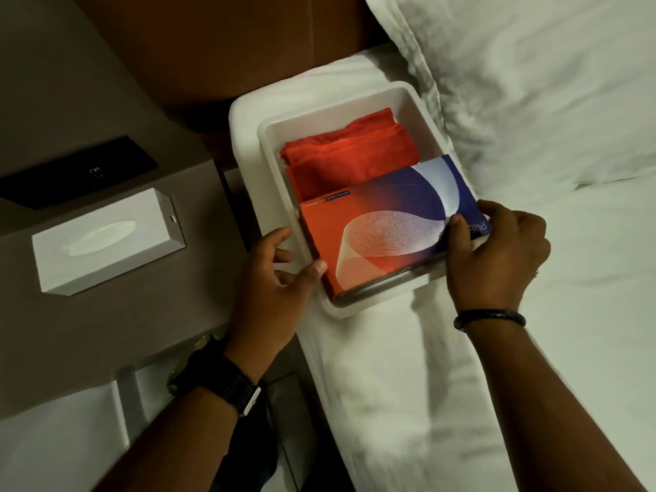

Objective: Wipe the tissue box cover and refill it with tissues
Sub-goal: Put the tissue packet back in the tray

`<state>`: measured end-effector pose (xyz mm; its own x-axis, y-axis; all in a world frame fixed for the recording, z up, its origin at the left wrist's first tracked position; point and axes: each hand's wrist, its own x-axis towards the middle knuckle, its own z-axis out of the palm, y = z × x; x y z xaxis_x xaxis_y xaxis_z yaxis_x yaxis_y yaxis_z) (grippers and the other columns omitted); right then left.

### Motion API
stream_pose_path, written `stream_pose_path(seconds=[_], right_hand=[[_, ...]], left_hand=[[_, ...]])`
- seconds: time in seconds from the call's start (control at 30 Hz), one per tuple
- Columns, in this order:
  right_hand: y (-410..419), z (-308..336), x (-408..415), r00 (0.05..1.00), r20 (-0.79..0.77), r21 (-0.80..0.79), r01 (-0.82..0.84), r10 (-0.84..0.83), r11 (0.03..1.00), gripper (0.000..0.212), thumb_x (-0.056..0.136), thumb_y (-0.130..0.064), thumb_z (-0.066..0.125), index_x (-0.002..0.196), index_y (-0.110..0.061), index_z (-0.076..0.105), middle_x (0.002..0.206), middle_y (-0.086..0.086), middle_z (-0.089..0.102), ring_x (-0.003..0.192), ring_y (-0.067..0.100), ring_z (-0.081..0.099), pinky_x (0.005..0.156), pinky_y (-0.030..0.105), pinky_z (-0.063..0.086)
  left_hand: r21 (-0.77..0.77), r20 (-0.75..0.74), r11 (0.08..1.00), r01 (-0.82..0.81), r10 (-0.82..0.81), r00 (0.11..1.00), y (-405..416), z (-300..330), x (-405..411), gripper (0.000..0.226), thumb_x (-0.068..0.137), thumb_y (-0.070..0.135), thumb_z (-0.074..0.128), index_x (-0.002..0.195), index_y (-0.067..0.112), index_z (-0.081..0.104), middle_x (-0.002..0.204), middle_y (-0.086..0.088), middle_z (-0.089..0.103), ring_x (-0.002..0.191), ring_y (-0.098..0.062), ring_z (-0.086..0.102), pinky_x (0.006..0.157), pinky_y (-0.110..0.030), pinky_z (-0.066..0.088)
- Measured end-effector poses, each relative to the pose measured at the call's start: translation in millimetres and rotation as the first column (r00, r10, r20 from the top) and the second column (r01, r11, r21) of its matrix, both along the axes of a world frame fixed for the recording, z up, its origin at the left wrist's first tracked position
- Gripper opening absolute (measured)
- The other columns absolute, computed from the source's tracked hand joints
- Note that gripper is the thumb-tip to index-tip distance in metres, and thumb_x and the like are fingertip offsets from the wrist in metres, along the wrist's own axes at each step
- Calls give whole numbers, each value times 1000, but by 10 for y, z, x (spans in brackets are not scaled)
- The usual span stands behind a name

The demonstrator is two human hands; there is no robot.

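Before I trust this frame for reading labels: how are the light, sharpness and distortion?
Head view: dim, warm light, with the nightstand murky and the pillow brightest. The tissue pack is sharp enough for its pattern, but its small print is unreadable. The right hand covers part of the large lettering. The sheet below looks smeared. Wide-angle bending shows at the edges.
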<state>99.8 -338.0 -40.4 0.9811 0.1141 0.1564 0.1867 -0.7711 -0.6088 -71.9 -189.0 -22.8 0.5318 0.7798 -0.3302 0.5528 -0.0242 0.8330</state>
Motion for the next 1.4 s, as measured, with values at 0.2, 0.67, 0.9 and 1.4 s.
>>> stream_pose_path(seconds=[0.2, 0.67, 0.9, 1.4], right_hand=[[649, 222, -609, 976, 81, 110, -213, 205, 971, 29, 85, -26, 64, 109, -10, 67, 104, 20, 59, 100, 36, 54, 91, 34, 36], [3277, -106, -2267, 877, -139, 260, -417, 461, 871, 16, 88, -12, 67, 102, -5, 71, 97, 7, 64, 69, -2, 55, 64, -1, 39], [4103, -710, -2599, 787, -212, 160, -556, 579, 815, 26, 89, -20, 66, 110, -4, 70, 106, 12, 66, 88, 23, 64, 72, 26, 55], [4655, -1544, -2712, 463, -281, -380, -858, 841, 346, 26, 85, -30, 66, 103, -12, 72, 122, 16, 57, 112, 40, 47, 92, 53, 44]], left_hand=[[22, -31, 990, -136, 137, 990, 485, -126, -680, 46, 83, 25, 70, 126, 25, 54, 117, 1, 58, 85, 5, 56, 62, -5, 41], [125, -211, 986, -114, 139, 968, 2852, -680, -2482, 55, 84, 23, 69, 135, 17, 48, 138, -7, 48, 127, -24, 45, 101, -33, 40], [187, -432, 982, -30, 109, 895, 3698, -1195, -3028, 85, 82, 43, 68, 150, 20, 23, 159, -9, 19, 146, -29, 17, 115, -47, 28], [286, -694, 771, 570, -244, 678, 4099, -1990, -2839, 129, 60, 95, 24, 150, 7, -3, 160, -18, -8, 147, -37, -8, 117, -53, 2]])
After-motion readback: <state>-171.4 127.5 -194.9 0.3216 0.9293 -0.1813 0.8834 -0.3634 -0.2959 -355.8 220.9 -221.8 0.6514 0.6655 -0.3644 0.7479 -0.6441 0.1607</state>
